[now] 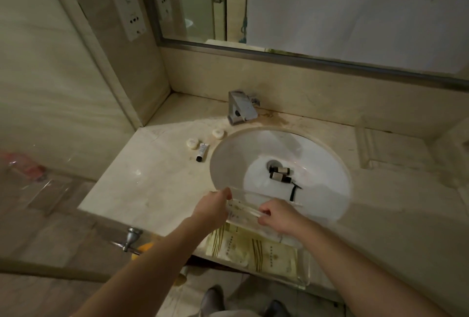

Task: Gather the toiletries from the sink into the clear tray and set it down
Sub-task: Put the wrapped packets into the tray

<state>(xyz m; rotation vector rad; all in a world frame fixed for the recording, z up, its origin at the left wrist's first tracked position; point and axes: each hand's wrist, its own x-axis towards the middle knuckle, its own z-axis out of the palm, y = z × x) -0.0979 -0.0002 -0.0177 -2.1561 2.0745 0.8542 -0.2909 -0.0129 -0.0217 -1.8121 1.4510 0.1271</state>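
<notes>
I hold a clear tray (303,269) over the front edge of the white sink (327,154); several yellow-patterned packets (256,248) lie in it. My left hand (215,206) grips the tray's far left corner. My right hand (278,215) pinches the end of a slim wrapped packet (245,211) lying across the tray's far end. In the basin, two small dark bottles (280,174) rest by the drain, with a black razor (294,191) just in front of them. On the counter left of the basin are two round white soaps (192,143) (218,133) and a small tube (202,152).
A chrome faucet (239,107) stands behind the basin, under a wide mirror (330,12). A clear rectangular stand (396,149) sits on the marble counter (142,179) at the right. A metal knob (130,238) juts out below the counter's left front edge.
</notes>
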